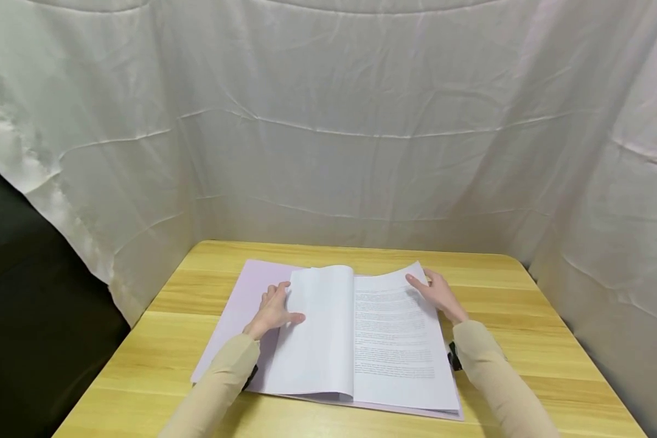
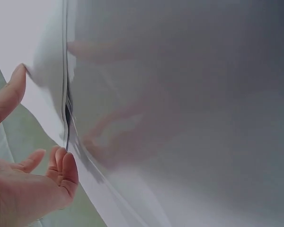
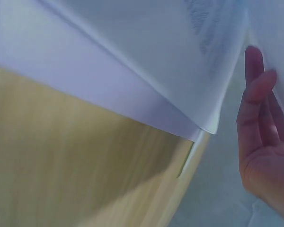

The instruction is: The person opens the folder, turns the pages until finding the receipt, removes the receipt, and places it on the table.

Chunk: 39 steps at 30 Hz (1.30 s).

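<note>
An open lilac folder lies on the table with a bundle of white sheets in it. The turned sheets bow upward along the middle on the left side. My left hand rests at their outer edge, thumb on the paper and fingers spread along the edge. In the left wrist view, the folder's glossy inner face mirrors that hand. On the right lies a printed page, its upper right corner raised. My right hand pinches that page by its right edge near the corner.
The folder lies on a wooden table, near its front edge. Pale cloth curtains hang behind and on both sides. A black surface shows at the far left.
</note>
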Available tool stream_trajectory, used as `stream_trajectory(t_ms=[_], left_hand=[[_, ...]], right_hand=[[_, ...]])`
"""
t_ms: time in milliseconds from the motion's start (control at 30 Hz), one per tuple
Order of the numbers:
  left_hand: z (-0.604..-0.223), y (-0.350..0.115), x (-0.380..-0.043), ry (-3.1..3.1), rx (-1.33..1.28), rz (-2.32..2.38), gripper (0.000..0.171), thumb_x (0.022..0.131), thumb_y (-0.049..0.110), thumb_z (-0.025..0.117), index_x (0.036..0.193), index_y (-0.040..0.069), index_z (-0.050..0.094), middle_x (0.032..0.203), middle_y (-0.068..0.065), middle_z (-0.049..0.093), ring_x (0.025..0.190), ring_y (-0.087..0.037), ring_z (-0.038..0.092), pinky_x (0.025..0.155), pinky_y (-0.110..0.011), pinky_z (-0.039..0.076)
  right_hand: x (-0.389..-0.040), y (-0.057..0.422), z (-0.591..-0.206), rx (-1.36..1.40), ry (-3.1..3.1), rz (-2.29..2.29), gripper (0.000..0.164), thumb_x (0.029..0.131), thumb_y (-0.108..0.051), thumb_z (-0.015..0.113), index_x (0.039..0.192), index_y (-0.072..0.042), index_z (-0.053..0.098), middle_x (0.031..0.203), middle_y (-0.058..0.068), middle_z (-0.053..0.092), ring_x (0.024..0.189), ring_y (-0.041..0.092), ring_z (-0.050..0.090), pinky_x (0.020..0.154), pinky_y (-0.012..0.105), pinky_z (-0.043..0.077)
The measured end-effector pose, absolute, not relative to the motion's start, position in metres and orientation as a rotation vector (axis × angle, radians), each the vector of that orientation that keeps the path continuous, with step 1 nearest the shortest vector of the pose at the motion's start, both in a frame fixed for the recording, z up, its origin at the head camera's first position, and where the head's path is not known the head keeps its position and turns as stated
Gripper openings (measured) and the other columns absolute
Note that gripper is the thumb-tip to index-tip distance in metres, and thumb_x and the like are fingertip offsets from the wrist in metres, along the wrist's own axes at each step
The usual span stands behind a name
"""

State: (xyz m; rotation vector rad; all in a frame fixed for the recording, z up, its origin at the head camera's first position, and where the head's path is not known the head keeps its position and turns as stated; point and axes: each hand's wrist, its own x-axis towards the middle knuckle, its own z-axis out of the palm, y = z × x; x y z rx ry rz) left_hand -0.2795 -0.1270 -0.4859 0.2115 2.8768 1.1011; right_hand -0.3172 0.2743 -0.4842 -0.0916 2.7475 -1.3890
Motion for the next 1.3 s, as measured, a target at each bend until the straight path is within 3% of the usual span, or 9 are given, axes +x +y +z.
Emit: stream_trajectory(t_ms=[133,333,467,567,700,833,1033,1300], left_hand=[[-0.485,-0.125,-0.278,2.860,0.218,1.143,0.094,0.077,0.023,0.088,0.149,-0.005,0.035,0.132,-0.033,0.043,0.118,-0.044,0.042,0.107,-0.059,0.038],[-0.482,-0.122,-0.278,2.838,0.198,1.181,0.093,0.079,0.023,0.087,0.150,-0.003,0.034,0.132,-0.031,0.043,0.120,-0.044,0.042,0.107,-0.060,0.040],[-0.479,-0.120,-0.276,2.822,0.189,1.223,0.093,0.079,0.022,0.086,0.151,-0.004,0.033,0.135,-0.032,0.042,0.126,-0.046,0.040,0.108,-0.061,0.039],[-0.478,-0.118,-0.275,2.799,0.192,1.262,0.093,0.079,0.022,0.086,0.151,-0.004,0.032,0.139,-0.032,0.041,0.130,-0.047,0.038,0.110,-0.062,0.038],[-0.477,-0.116,-0.274,2.783,0.211,1.286,0.093,0.080,0.023,0.086,0.150,-0.004,0.032,0.139,-0.032,0.042,0.130,-0.046,0.039,0.109,-0.061,0.040],[-0.476,-0.115,-0.273,2.779,0.234,1.301,0.093,0.079,0.024,0.086,0.150,-0.005,0.034,0.137,-0.032,0.045,0.128,-0.045,0.043,0.106,-0.059,0.043],[-0.471,-0.111,-0.270,2.739,0.259,1.348,0.093,0.080,0.027,0.086,0.150,-0.004,0.034,0.136,-0.030,0.046,0.127,-0.044,0.045,0.103,-0.059,0.044],[-0.465,-0.105,-0.269,2.660,0.282,1.446,0.094,0.081,0.031,0.085,0.153,-0.001,0.032,0.139,-0.028,0.046,0.133,-0.042,0.044,0.108,-0.058,0.043]], right_hand=[[-0.312,0.276,-0.478,-0.147,2.631,-1.469,0.070,0.103,-0.051,0.050,0.154,-0.004,0.036,0.139,0.030,0.055,0.103,0.032,0.068,0.079,0.035,0.060],[-0.305,0.278,-0.468,-0.177,2.429,-1.575,0.077,0.104,-0.056,0.041,0.160,-0.008,0.019,0.142,0.031,0.050,0.101,0.024,0.068,0.079,0.036,0.059],[-0.300,0.276,-0.463,-0.232,2.252,-1.678,0.073,0.106,-0.057,0.033,0.163,-0.016,0.012,0.127,0.028,0.060,0.090,0.023,0.071,0.074,0.041,0.061],[-0.296,0.274,-0.459,-0.266,2.168,-1.728,0.070,0.106,-0.057,0.028,0.163,-0.020,0.010,0.118,0.020,0.064,0.088,0.021,0.070,0.072,0.039,0.061],[-0.292,0.270,-0.454,-0.285,2.106,-1.760,0.069,0.106,-0.059,0.022,0.161,-0.018,0.013,0.105,0.009,0.066,0.084,0.017,0.069,0.068,0.034,0.058],[-0.288,0.265,-0.448,-0.320,2.047,-1.770,0.074,0.105,-0.062,0.016,0.155,-0.008,0.020,0.095,0.004,0.070,0.078,0.014,0.069,0.063,0.030,0.057],[-0.283,0.257,-0.442,-0.423,1.982,-1.778,0.070,0.105,-0.061,0.011,0.162,-0.022,0.000,0.100,0.009,0.072,0.080,0.018,0.072,0.065,0.035,0.060],[-0.277,0.245,-0.436,-0.455,2.000,-1.759,0.071,0.103,-0.064,0.011,0.162,-0.028,-0.004,0.111,0.022,0.070,0.081,0.022,0.074,0.063,0.035,0.061]])
